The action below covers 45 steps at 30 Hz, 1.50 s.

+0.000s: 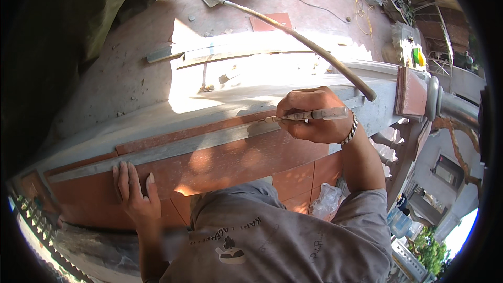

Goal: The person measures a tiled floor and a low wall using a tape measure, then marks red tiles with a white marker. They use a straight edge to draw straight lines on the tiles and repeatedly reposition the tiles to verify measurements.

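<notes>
Spanning speckled red tile (251,154), the grey bar (173,147) looks slim.

I noted a long-handled tool (304,39) slanting over the floor (126,68), planks (209,58) lying there (partly sunlit), a crumpled clear plastic bag (327,199) and a blue water jug (399,222) at right.

Dark capital letters (226,232) run across the chest of the shirt (293,264), by a small black-and-white figure (229,251); two looser lines in handwriting style (317,247) sit toward its right side. The pen (329,113) has marks along its barrel, too small to read. Faint marks on the tiles (412,94) at the surface's (141,122) right end are illegible.
</notes>
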Tool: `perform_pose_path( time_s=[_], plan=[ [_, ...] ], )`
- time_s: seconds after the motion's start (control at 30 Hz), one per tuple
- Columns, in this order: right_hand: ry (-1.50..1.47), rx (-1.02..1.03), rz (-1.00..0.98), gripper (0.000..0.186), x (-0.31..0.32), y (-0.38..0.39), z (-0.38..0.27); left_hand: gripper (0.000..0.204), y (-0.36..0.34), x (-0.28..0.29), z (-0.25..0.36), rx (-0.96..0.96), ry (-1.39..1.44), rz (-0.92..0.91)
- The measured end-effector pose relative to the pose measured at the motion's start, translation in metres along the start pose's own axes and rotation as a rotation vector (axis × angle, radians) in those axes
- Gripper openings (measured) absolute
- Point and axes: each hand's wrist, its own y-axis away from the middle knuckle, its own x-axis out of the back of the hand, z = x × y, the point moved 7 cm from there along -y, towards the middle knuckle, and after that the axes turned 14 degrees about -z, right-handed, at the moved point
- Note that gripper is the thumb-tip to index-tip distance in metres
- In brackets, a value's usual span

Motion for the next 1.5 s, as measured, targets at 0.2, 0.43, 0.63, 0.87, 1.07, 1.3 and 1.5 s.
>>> perform_pose_path(
  time_s=[0.2,0.43,0.63,0.87,1.07,1.3,1.5],
  plan=[
    [0.151,-0.056,-0.012,0.013,0.014,0.018,0.014,0.047,-0.003,0.005,0.005,-0.011,-0.008,0.029],
    [0.184,-0.475,0.104,0.005,0.049,0.055,0.035,0.048,-0.002,0.008,0.005,0.002,-0.002,0.057],
    [-0.020,0.108,-0.016,0.023,-0.032,-0.062,-0.046,0.049,-0.002,0.012,0.003,0.044,0.009,0.054],
    [-0.077,0.552,0.041,0.011,-0.116,-0.176,-0.135,0.048,-0.001,0.011,0.000,0.079,0.017,0.063],
    [-0.039,0.551,-0.069,0.018,-0.142,-0.200,-0.141,0.052,0.000,0.004,-0.004,0.071,0.022,0.097],
    [0.016,0.558,-0.130,0.015,-0.130,-0.182,-0.131,0.047,0.000,0.008,-0.001,0.107,0.047,0.048],
    [0.046,0.428,-0.217,0.015,-0.072,-0.130,-0.093,0.047,-0.001,0.010,0.002,0.072,0.056,0.061]
  ],
)
